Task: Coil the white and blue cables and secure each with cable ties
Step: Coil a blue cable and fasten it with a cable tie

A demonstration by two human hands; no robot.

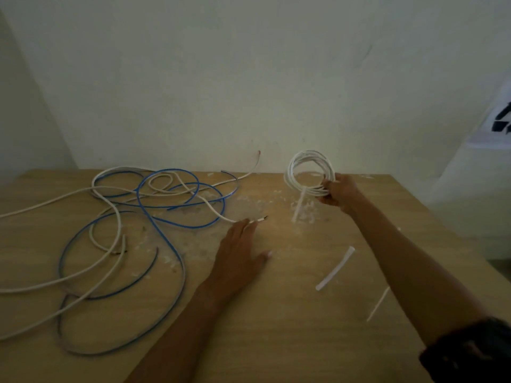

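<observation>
My right hand (338, 193) is closed on a coiled white cable (309, 171), held upright above the far right of the wooden table (276, 327). A white cable tie (300, 203) hangs down from the coil. My left hand (239, 252) lies flat on the table, fingers spread, its fingertips touching the end of a loose white cable (215, 212). Loose blue cable (166, 230) and more white cable sprawl tangled over the left half of the table.
Two spare white cable ties lie on the right side of the table, a thick one (336, 268) and a thin one (378, 304). Small white plastic scraps (249, 201) litter the middle. A pale wall stands right behind the table's far edge.
</observation>
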